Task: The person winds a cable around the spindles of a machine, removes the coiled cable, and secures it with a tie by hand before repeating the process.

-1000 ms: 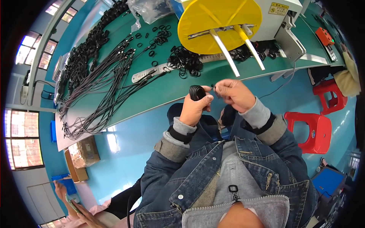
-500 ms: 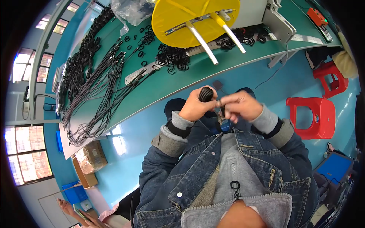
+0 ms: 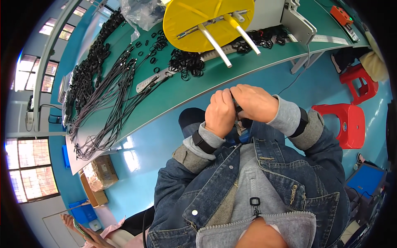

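Note:
My two hands meet in front of my jacket, just off the near edge of the green table. My left hand (image 3: 220,111) is closed with its back up, its fingers curled around a coiled black cable (image 3: 238,109). My right hand (image 3: 255,102) bends over from the other side and presses its fingers against the left ones at the same coil. Only a small dark piece of the coil shows between the hands; the rest is hidden behind the fingers.
The green table (image 3: 165,101) carries long loose cables (image 3: 120,97), a pile of black coiled cables (image 3: 93,68), black rings (image 3: 186,64) and a metal ruler (image 3: 144,84). A yellow disc with white rods (image 3: 186,20) overhangs it. Red stools (image 3: 351,126) stand right; another person holds a phone (image 3: 80,227) at lower left.
My left hand has rolled over so its back faces up, covering the coil that stuck out of it. My right hand has closed in against the left.

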`<state>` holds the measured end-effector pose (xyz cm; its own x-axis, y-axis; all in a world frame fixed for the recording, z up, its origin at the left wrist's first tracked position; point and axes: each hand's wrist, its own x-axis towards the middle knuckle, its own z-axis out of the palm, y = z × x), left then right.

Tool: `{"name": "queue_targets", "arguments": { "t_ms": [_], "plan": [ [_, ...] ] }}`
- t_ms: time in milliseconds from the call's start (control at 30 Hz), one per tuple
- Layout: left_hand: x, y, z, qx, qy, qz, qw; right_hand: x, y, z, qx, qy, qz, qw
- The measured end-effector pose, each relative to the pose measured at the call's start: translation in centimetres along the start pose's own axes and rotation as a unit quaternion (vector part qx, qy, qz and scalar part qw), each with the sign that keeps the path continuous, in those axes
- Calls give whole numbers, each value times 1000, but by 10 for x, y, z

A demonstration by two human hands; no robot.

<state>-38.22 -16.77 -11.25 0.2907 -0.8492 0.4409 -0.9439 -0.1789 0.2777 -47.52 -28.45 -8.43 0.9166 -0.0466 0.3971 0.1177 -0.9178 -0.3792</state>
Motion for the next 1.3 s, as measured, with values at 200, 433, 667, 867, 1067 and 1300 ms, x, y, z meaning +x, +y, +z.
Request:
{"name": "queue_targets", "arguments": {
  "t_ms": [200, 433, 667, 867, 1067, 1300],
  "plan": [
    [-5, -13, 15, 2, 117, 60, 991, 1, -8, 21, -39, -35, 84, 995],
    [-14, -24, 17, -413, 41, -52, 908, 3, -16, 26, 334, 33, 219, 916],
    [-19, -53, -17, -921, -79, -209, 317, 2, -4, 40, 767, 63, 363, 525],
    [-36, -93, -42, -916, -19, -302, 264, -30, 18, 63, 769, 24, 431, 472],
    [-53, -150, -76, -795, -150, -384, 445, -72, 38, 75, 741, 2, 468, 482],
    [-23, -370, -234, -81, 138, -376, 913, -63, 27, 82, 724, 0, 506, 469]
  ]
}}
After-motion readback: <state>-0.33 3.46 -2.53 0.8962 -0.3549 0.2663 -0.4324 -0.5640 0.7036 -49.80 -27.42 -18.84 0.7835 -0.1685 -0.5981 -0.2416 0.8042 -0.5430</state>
